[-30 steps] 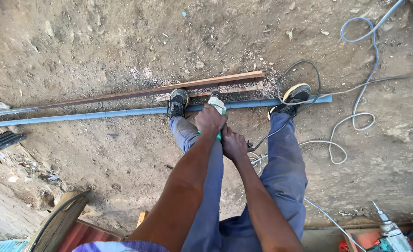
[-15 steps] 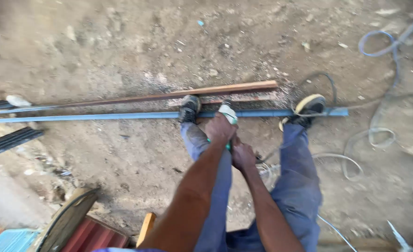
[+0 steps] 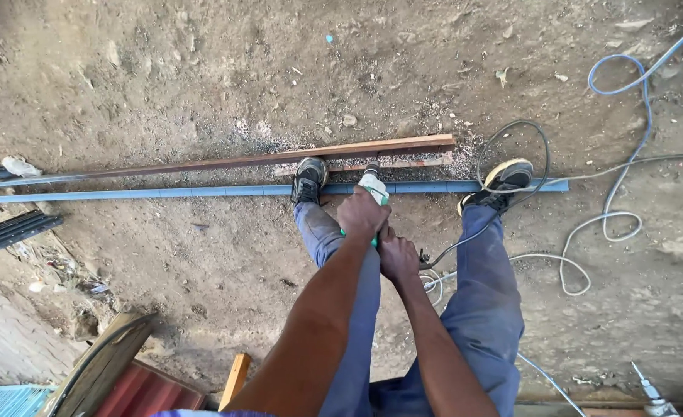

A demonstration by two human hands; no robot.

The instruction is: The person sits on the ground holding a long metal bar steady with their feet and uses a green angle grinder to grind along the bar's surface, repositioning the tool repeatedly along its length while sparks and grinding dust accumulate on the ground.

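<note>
Both hands stay clamped on a green-and-white power tool (image 3: 373, 188), probably a grinder: left hand (image 3: 362, 214) forward, right hand (image 3: 398, 257) at six o'clock, tool on the blue steel tube (image 3: 202, 191), foot-pinned.

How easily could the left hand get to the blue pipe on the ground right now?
Probably yes. The left hand grips the green power tool right above the blue pipe, which lies uncovered between the two shoes. Nothing blocks it, but the hand would have to let go of the tool.
</note>
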